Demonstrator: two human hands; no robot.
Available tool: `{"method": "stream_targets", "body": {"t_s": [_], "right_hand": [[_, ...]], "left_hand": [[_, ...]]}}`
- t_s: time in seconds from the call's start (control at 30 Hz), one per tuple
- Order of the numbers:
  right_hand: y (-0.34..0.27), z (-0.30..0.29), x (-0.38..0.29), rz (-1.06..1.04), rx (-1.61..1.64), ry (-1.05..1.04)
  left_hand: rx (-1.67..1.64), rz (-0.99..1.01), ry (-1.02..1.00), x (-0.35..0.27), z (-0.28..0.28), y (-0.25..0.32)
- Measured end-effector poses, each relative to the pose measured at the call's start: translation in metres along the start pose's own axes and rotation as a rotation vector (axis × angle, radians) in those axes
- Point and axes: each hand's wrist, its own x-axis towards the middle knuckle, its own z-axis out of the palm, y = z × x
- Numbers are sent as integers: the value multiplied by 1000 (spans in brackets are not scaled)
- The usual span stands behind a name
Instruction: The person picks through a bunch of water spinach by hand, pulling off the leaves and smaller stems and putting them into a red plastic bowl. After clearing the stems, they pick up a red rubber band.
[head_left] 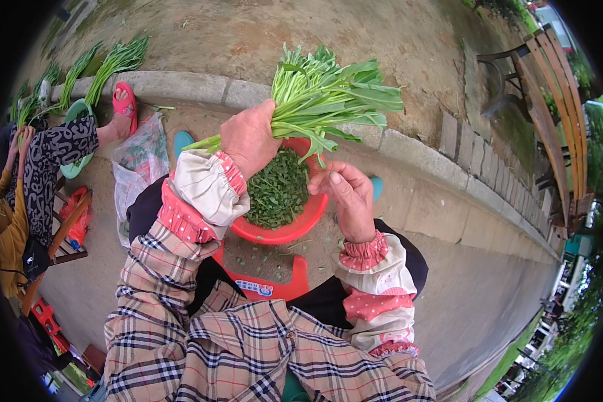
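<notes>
My left hand [251,135] grips a thick bunch of long-stemmed leafy greens [321,103], probably water spinach. The leaves fan out to the right and the stem ends stick out on the left, below my wrist. Just under the bunch, my right hand [346,193] has its fingers curled and the thumb near the index finger. One drooping leaf tip reaches those fingers; whether they pinch it is unclear. Between my knees stands a red plastic basket [276,237] holding short torn pieces of greens [279,191]. Part of its far rim is hidden behind the bunch and hands.
A red plastic stool [281,290] with a printed label is before me. At left lie a clear plastic bag [140,166] and a green basin [72,171] beside a seated person [60,145] handling greens. More bunches [118,63] rest on the stone kerb [181,88]. A wooden bench [553,110] stands right.
</notes>
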Motion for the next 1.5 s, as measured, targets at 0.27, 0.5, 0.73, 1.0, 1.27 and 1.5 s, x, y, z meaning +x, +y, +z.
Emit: {"method": "stream_targets", "body": {"t_s": [0.27, 0.5, 0.73, 1.0, 1.27, 1.5], "right_hand": [[2, 3, 0, 44, 7, 43], [4, 3, 1, 40, -27, 62], [4, 5, 2, 16, -97, 43], [7, 6, 3, -8, -132, 62], [10, 1, 4, -29, -241, 63], [9, 6, 3, 9, -489, 105]], "left_hand": [[124, 114, 30, -4, 3, 5], [129, 136, 54, -3, 4, 1], [176, 159, 32, -3, 2, -3], [206, 174, 17, -2, 1, -7], [222, 204, 29, -3, 4, -8], [262, 166, 36, 0, -1, -9]]}}
